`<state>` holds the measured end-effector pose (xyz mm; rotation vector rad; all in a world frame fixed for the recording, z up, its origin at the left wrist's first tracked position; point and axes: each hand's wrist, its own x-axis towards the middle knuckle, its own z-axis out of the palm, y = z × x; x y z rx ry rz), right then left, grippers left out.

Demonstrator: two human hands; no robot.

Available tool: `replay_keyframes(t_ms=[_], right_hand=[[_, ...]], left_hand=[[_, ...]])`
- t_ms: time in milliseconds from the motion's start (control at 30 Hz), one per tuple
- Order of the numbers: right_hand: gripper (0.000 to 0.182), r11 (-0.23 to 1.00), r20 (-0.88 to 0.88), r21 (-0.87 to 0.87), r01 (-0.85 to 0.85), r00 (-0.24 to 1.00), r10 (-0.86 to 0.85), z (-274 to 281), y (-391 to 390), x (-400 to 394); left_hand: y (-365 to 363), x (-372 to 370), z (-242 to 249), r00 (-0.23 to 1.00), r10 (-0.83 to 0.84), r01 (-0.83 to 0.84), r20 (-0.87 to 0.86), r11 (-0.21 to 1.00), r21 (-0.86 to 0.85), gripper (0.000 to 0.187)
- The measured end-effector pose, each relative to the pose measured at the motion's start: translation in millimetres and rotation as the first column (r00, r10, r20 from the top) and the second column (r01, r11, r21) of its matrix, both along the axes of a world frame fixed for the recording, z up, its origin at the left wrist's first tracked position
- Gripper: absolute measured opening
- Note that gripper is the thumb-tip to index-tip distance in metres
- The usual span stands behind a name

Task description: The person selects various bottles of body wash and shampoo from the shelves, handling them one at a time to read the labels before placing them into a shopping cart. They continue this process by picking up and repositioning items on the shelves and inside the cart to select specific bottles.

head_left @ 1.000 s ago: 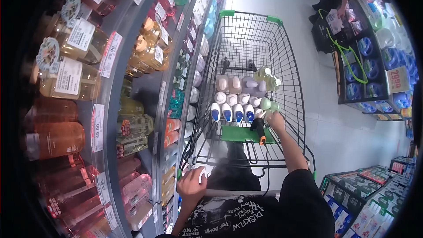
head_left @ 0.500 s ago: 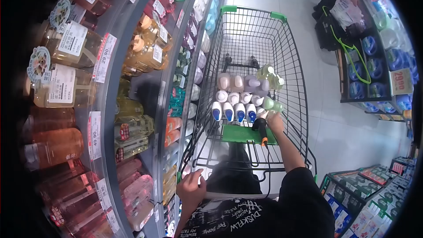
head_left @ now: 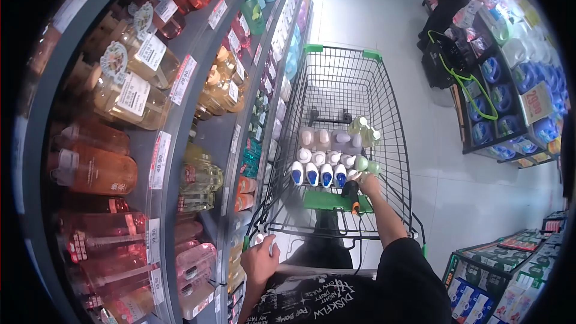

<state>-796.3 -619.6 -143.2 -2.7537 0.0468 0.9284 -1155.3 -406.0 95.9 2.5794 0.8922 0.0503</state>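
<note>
In the shopping cart (head_left: 393, 144), my right hand (head_left: 370, 187) closes around a bottle at the right end of the front row, its shape partly hidden by my fingers. Green bottles (head_left: 367, 164) lie just beyond it. A black and orange handheld device (head_left: 353, 195) with a cable is left of this hand, over the green panel (head_left: 318, 199). White bottles with blue labels (head_left: 312, 174) stand left of it, with pale pink and lilac bottles (head_left: 315, 138) behind. My left hand (head_left: 258, 260) is near the cart's left rear corner, thumb apart from its fingers, holding nothing I can see.
Shelves of amber, orange and pink bottles (head_left: 99, 168) with price tags line the left. At the upper right, a person (head_left: 447, 3) is beside a black basket (head_left: 438, 60) and shelves of blue bottles (head_left: 507, 96). Boxed goods (head_left: 480, 288) are stacked at the lower right.
The view has shifted, so the cart and shelves appear lower and more of the left shelving shows. My right hand has moved slightly nearer the device; my left hand is almost unchanged.
</note>
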Motion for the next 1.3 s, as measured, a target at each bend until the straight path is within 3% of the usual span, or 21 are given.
replay_keyframes(t_ms=[167, 300, 433, 600, 633, 733, 767, 867, 1067, 1167, 1267, 1300], right_hand=[[0.059, 0.998, 0.043, -0.045, 0.035, 0.999, -0.034, 47.4, 6.4, -14.6], [0.058, 0.997, 0.151, 0.065, 0.051, 0.987, -0.061, 63.2, -10.2, -13.5], [0.075, 0.977, 0.293, 0.201, -0.068, 0.956, 0.007, 49.9, -18.0, 7.5], [0.066, 0.956, 0.443, 0.268, -0.122, 0.896, -0.010, 27.3, -6.6, 26.6], [0.066, 0.954, 0.386, 0.277, -0.117, 0.922, 0.001, 1.2, -7.1, 40.2], [0.052, 0.950, 0.357, 0.185, -0.252, 0.918, 0.174, -18.9, -8.2, 40.1], [0.050, 0.963, 0.339, 0.222, -0.154, 0.938, 0.072, -28.4, -7.9, 34.4], [0.036, 0.957, 0.471, 0.199, -0.208, 0.877, 0.093, -38.7, -13.3, 11.2], [0.039, 0.941, 0.416, 0.262, -0.215, 0.905, 0.091, -36.5, -34.2, -21.0], [0.050, 0.887, 0.459, 0.270, -0.375, 0.860, 0.223, 11.8, -40.3, -26.5], [0.057, 0.826, 0.466, 0.274, -0.492, 0.819, 0.333, 85.6, -46.0, -28.3], [0.057, 0.769, 0.512, 0.327, -0.549, 0.787, 0.344, 116.2, -51.1, -32.8]], left_hand=[[2.6, -26.8, 1.8, 0.999, -0.048, 0.049, -0.010, 0.998, 0.049, 0.024], [-0.9, -48.6, 2.5, 0.998, -0.058, 0.060, -0.036, 0.996, 0.072, 0.024], [-6.7, -73.7, -1.6, 0.997, -0.077, 0.078, -0.032, 0.996, 0.034, 0.024], [-16.9, -100.5, 0.3, 0.998, -0.033, 0.033, -0.047, 0.999, -0.020, 0.023], [-18.5, -106.3, -1.2, 0.992, -0.015, 0.013, -0.124, 1.000, -0.012, 0.021], [-26.3, -124.1, -3.4, 0.997, 0.010, -0.010, -0.073, 1.000, -0.005, 0.022], [-28.8, -124.0, 3.2, 0.993, 0.012, -0.015, -0.118, 1.000, -0.022, 0.022], [-36.8, -134.9, 2.5, 0.990, 0.030, -0.032, -0.136, 0.999, -0.009, 0.023], [-52.4, -139.0, 17.3, 0.961, 0.088, -0.100, -0.263, 0.994, -0.033, 0.027], [-55.0, -146.0, 9.5, 0.953, 0.081, -0.088, -0.291, 0.996, -0.011, 0.028], [-60.0, -145.1, -5.0, 0.985, 0.096, -0.097, -0.140, 0.995, 0.001, 0.024], [-63.0, -136.6, 0.7, 0.981, 0.123, -0.146, -0.149, 0.977, -0.153, 0.030]])
